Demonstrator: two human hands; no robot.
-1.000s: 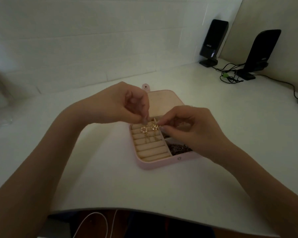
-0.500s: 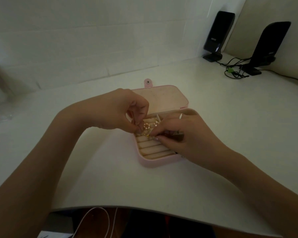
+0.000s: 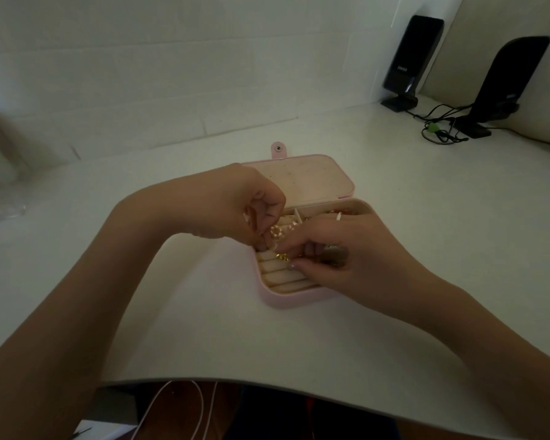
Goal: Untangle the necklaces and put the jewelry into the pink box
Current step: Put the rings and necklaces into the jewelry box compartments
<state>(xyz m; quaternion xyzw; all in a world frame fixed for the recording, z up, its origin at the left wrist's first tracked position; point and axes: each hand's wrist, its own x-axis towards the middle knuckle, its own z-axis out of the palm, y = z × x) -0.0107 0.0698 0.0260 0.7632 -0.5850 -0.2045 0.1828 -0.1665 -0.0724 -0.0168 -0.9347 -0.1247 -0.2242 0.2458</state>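
On the white surface [image 3: 394, 281] sits the open pink box [image 3: 286, 298]. Over its ring rolls, the left hand [image 3: 235, 208] pinches a gold earring [image 3: 275, 231], while the right hand [image 3: 346, 252], fingers curled, pinches another gold piece [image 3: 281, 257].

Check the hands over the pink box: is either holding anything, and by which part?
Both hands meet over the ring rolls of the pink box. Left hand fingertips pinch small gold jewelry; right hand fingertips touch gold pieces. Exact grip point is too small to tell.
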